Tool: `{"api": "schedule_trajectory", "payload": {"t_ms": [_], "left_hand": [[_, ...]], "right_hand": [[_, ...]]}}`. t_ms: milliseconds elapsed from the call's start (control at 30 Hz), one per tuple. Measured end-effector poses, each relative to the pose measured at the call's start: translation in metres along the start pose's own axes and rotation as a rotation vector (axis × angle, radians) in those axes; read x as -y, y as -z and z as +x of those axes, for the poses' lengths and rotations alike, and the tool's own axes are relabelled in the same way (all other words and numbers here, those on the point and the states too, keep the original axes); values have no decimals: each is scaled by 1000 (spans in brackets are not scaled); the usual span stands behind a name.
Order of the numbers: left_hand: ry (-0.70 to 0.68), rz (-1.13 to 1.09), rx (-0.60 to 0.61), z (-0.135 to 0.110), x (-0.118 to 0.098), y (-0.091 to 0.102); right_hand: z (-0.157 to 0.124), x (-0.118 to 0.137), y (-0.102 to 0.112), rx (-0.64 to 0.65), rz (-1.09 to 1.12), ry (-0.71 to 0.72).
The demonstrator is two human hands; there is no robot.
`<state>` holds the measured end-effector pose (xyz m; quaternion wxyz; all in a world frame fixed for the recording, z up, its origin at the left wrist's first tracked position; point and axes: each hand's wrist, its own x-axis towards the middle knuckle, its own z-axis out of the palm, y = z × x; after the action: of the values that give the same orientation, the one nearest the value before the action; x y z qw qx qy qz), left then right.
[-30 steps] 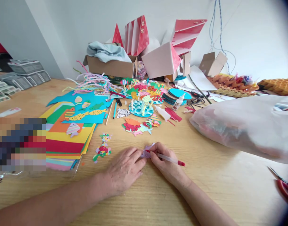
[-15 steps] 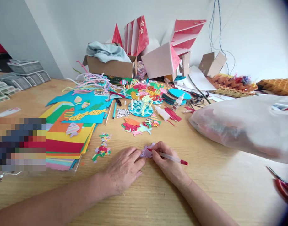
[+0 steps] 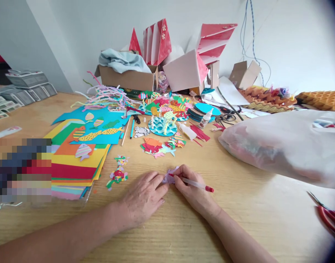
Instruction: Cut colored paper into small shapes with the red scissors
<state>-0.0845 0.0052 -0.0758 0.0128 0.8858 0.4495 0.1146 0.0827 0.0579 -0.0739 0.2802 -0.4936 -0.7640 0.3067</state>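
Note:
A small purple paper fish (image 3: 169,178) lies on the wooden table between my two hands, with pen lines on its body. My left hand (image 3: 145,193) rests on the table, its fingers bent together and pinning the fish by its left end. In my right hand (image 3: 193,188) is a pen (image 3: 197,183) with a clear barrel and red ends, its tip on the fish. The right fingers hide part of the fish's right side. To the left of my hands sits a little heap of colored paper scraps (image 3: 119,175).
Stacked colored paper (image 3: 74,170) lies at left, with decorated paper fish on it. Cut fish (image 3: 152,144), glue bottles (image 3: 205,119) and a blue wavy disc (image 3: 162,128) are farther back. A stuffed plastic bag (image 3: 277,146) and red-handled scissors (image 3: 327,215) are at right.
The pen tip has shifted slightly to the left across the fish, with my right hand. My left hand stays in place, and the whole view has turned a little.

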Motion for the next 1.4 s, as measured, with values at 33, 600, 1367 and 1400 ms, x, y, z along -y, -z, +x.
{"api": "schedule_trajectory", "payload": {"t_ms": [33,600,1367,1400], "left_hand": [[-1,-2,-1,0,0,0],[-4,-12,12,2,0,3],[-5,-26,-14,0,1,1],[-6,-24,-6,0,1,1]], "right_hand": [[0,0,0,1,-1,-1],[-1,-4,3,-49,120,-18],[0,-7,-1,-50,-8,14],[0,-7,-1,-53,-8,16]]}}
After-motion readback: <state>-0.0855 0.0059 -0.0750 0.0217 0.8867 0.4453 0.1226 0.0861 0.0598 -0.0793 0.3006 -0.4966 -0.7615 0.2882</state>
